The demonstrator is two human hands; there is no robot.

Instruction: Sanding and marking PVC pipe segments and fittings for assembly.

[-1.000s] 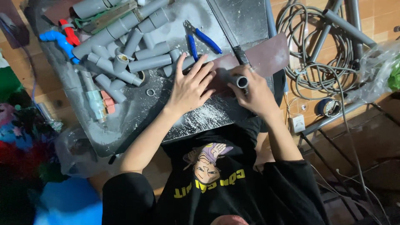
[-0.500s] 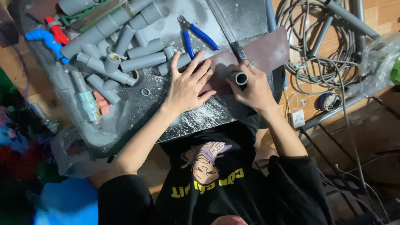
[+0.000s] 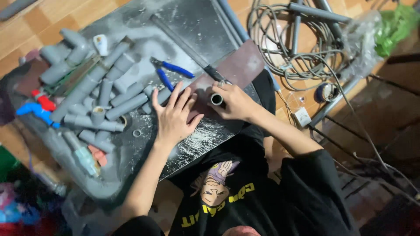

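Observation:
My left hand [image 3: 173, 116] lies flat with spread fingers on a reddish-brown sheet of sandpaper [image 3: 240, 65], pinning it to a dusty grey board [image 3: 192, 26]. My right hand [image 3: 234, 102] is closed around a short grey pipe piece [image 3: 216, 99], held upright with its open end showing, pressed on the sandpaper. Blue-handled pliers [image 3: 168, 72] rest just beyond my left fingertips.
A heap of grey pipe pieces and fittings [image 3: 100, 98] covers the board's left side, with a blue and red valve [image 3: 37, 107] at its edge. A small ring [image 3: 137, 133] lies near my left wrist. Coiled grey cable [image 3: 302, 48] and metal rods lie right.
The view has shifted, so everything sits further right in the frame. My hands keep the same hold; the pipe piece has moved slightly over the sandpaper.

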